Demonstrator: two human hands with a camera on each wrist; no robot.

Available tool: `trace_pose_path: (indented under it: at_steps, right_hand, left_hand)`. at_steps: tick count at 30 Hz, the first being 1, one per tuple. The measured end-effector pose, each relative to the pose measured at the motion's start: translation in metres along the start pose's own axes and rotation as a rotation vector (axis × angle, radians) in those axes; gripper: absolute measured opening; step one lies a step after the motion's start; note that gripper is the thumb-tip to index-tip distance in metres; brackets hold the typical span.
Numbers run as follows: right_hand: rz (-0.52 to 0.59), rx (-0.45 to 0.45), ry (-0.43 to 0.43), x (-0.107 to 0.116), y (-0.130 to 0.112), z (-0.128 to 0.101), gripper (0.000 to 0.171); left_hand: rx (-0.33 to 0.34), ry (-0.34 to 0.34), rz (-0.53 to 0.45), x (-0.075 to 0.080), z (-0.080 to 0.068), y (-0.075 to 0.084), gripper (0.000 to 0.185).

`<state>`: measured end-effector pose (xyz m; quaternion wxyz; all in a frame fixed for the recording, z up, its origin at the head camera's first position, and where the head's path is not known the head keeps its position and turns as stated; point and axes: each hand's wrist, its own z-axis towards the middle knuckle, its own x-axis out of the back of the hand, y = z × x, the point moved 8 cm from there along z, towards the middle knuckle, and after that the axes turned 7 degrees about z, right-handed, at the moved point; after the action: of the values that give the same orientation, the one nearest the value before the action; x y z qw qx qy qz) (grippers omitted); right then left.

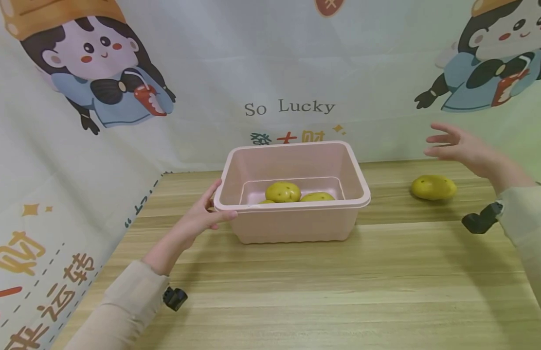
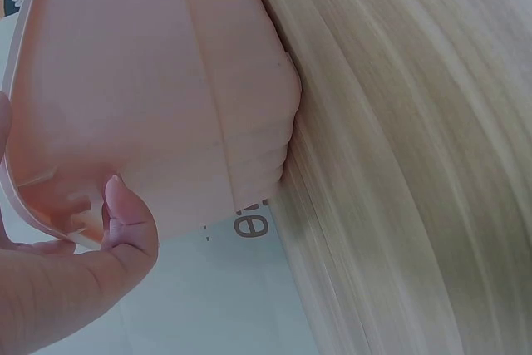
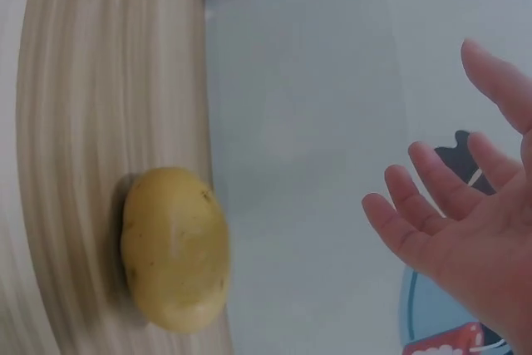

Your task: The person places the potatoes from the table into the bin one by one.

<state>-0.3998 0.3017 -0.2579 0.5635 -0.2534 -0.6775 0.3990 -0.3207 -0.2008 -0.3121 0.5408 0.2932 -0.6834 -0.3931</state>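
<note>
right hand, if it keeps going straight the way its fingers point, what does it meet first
Probably the pink basin: the right hand points left above the table, with the loose potato lying below that line. Depth is unclear, so it may pass behind.

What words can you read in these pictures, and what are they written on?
"So Lucky": printed on the cartoon backdrop behind the pink tub.
Red and blue Chinese characters just under it: half hidden by the tub's rim, not readable.
Orange and red Chinese characters on the backdrop's lower left: cut off and slanted, not sure enough to quote.
Grey letters beside the tub's base in the left wrist view: partly hidden, not readable.
Tub, potatoes, table: no writing.
</note>
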Motion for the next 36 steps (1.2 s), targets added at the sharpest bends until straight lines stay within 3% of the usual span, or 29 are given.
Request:
trace_pose_path:
  at_steps: [6, 17, 36]
  right_hand:
    - [0.021, -0.004, 0.015, 0.0, 0.014, -0.002, 0.08]
    - [0.158, -0.036, 0.042, -0.003, 0.046, -0.004, 0.085]
    - [0.191, -0.104, 0.04, -0.018, 0.095, -0.006, 0.088]
  left_hand:
    - [0.002, 0.003, 0.009, 0.001, -0.001, 0.0, 0.094]
    - [0.002, 0.0, 0.002, 0.001, -0.001, -0.001, 0.093]
    - [0.017, -0.002, 0.001, 0.001, -0.001, -0.001, 0.094]
